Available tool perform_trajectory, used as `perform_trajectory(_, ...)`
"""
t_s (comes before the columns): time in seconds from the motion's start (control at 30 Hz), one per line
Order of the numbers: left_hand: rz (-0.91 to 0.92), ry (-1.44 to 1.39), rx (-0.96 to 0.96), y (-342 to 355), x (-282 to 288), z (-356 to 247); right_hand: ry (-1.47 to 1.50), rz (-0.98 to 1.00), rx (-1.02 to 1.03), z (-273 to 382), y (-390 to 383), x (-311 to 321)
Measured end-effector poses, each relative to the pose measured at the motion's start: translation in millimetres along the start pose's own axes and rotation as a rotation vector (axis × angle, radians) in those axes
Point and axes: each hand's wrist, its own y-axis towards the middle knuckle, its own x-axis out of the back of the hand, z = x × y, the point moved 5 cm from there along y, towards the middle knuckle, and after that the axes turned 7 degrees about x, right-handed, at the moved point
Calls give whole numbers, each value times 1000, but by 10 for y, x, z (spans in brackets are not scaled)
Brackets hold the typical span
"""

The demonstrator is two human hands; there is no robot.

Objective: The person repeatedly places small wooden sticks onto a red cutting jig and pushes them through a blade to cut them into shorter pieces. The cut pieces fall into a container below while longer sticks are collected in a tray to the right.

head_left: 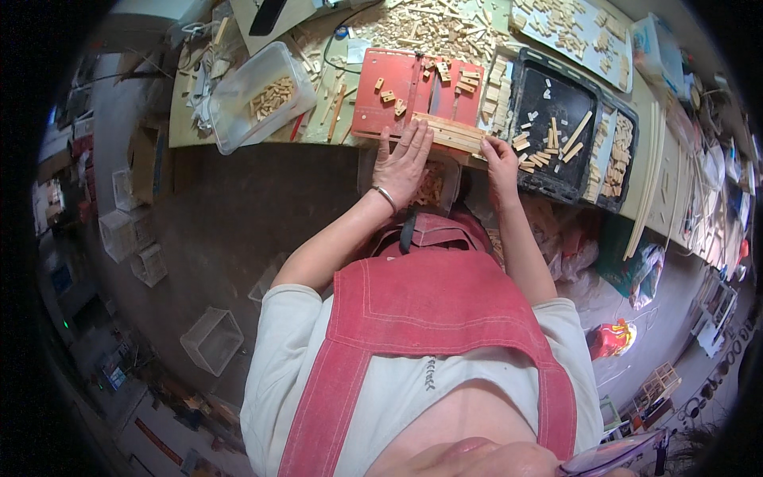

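Note:
At the front of a red saw table (377, 113), a wooden guide strip (453, 132) lies crosswise below a blade slot. My left hand (401, 165) rests against its left end with the fingers stretched out flat. At the right end, thumb and fingertips of my right hand (500, 165) pinch together on the wooden strip; whether a smaller piece is also between them is hidden. Several small wooden blocks (387, 96) with holes are scattered over the red surface, on both sides of the slot.
On the left stands a clear plastic bin (228, 99) with small wood pieces. A black tray (556, 176) holding sticks and offcuts lies right of the saw table. Loose pieces (429, 28) are heaped behind it. Under the table edge, a container (433, 187) holds more pieces.

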Motion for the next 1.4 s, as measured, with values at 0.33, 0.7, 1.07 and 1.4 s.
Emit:
perform_trajectory(0.33,-39,39,-12,-26,-39,61,281,21,-256,63,170,-94)
perform_trajectory(0.7,-23,78,-13,-21,-41,49,33,84,-136,315,167,-76)
perform_trajectory(1.07,-72,84,-1,-22,-63,74,-873,-63,803,833,63,-227)
perform_trajectory(1.4,-62,133,-12,-12,-28,74,-1042,98,1004,954,119,-708)
